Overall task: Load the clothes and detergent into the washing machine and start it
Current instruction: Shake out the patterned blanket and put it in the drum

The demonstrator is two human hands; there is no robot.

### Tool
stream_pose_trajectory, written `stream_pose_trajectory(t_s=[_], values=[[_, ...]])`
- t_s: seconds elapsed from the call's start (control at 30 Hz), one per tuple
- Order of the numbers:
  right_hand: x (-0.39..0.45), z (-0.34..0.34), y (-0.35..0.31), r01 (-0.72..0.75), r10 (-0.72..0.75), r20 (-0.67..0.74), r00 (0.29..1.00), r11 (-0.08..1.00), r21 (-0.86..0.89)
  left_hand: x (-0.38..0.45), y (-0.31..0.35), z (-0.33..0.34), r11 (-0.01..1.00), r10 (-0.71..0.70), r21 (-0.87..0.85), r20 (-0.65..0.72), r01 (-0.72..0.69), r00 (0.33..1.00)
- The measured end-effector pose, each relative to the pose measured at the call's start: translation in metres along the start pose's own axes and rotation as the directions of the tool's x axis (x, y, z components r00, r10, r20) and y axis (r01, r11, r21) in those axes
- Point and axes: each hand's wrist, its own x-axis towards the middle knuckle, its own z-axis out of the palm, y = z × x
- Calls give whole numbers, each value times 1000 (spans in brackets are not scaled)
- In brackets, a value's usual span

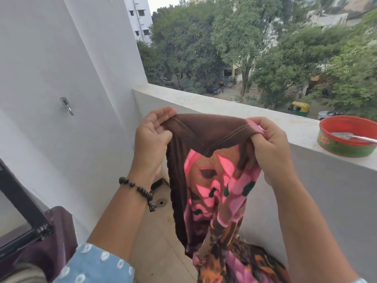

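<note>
Dead centre, a long brown fabric garment with pink, orange and green print point(212, 180) hangs from its stitched hem down to six o'clock, held up in front of the pale stone balcony ledge point(204, 101). The left hand point(152, 137) pinches the hem's edge at nine o'clock and the right hand point(269, 148) grips the other end at three. Far out at three o'clock, a round red-and-green tin point(344, 148) sits on the ledge, a metal spoon point(353, 136) lying inside it.

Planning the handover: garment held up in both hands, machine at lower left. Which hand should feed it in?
Probably the left hand: it pinches the garment on the side nearer the washing machine. The right hand is farther away.
</note>
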Motion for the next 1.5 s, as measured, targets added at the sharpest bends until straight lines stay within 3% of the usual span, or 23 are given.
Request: stream_pose_trajectory(t_s=[0.07,0.13,0.2,0.27,0.33,0.43,0.5,0.6,0.7,0.73,0.83,0.87,0.9,0.93,1.0,1.03,1.07,1.2,1.3,1.4,1.5], values=[[3,-5,-1,-34,33,14,999,994,102,-4,-7,-1,948,167,260,87,-185,982],[2,-10,-6,-95,76,74,994,949,301,-7,-16,-7,821,315,467,112,-329,943],[1,-14,-11,-133,84,123,989,872,472,-12,-21,-14,749,378,559,81,-356,922],[2,-14,-12,-150,86,143,986,827,542,-14,-21,-17,766,344,553,76,-326,936],[5,-12,-8,-192,134,152,979,858,476,-15,-17,-15,862,215,454,74,-225,974],[7,-11,3,-214,195,253,948,976,47,-16,-9,-9,976,38,213,40,-45,999],[3,-10,10,-190,233,401,886,971,-144,-17,-6,-6,989,0,150,86,-13,996],[-5,-1,9,-204,228,582,781,973,-108,-18,-8,-4,967,25,244,204,-76,979],[-10,8,6,-196,134,635,761,980,27,-19,-13,-3,867,83,468,201,-170,976],[-10,8,4,-198,120,687,717,980,36,-20,-14,-4,867,74,472,195,-160,978],[-15,4,-2,-143,113,904,413,988,-58,-22,-9,1,988,-44,151,221,10,974],[-16,5,-3,-105,116,920,375,991,-82,-22,-7,3,993,-114,10,225,115,968],[-17,6,-2,-70,104,899,426,994,-82,-21,-5,3,962,-207,-127,235,241,950],[-17,9,-2,-57,86,833,546,996,-65,-20,-3,2,893,-289,-266,281,364,915],[-13,12,-1,-48,60,615,786,998,-36,-19,0,-3,741,-319,-432,449,515,835],[-10,11,0,-44,58,554,831,998,-39,-17,1,-6,711,-297,-449,506,541,810],[-8,10,0,-43,66,569,819,998,-54,-16,0,-9,703,-266,-456,544,546,796],[-15,23,1,-84,161,817,554,987,-138,-14,7,-12,680,-163,-445,684,583,711],[-25,35,5,-127,229,869,438,973,-192,-11,16,-18,659,-105,-452,736,601,668],[-28,44,20,86,355,845,399,903,-421,-6,34,-31,722,-173,-414,668,554,724],[-28,45,63,296,594,695,405,634,-714,-3,57,-44,790,-121,-452,547,414,828]])
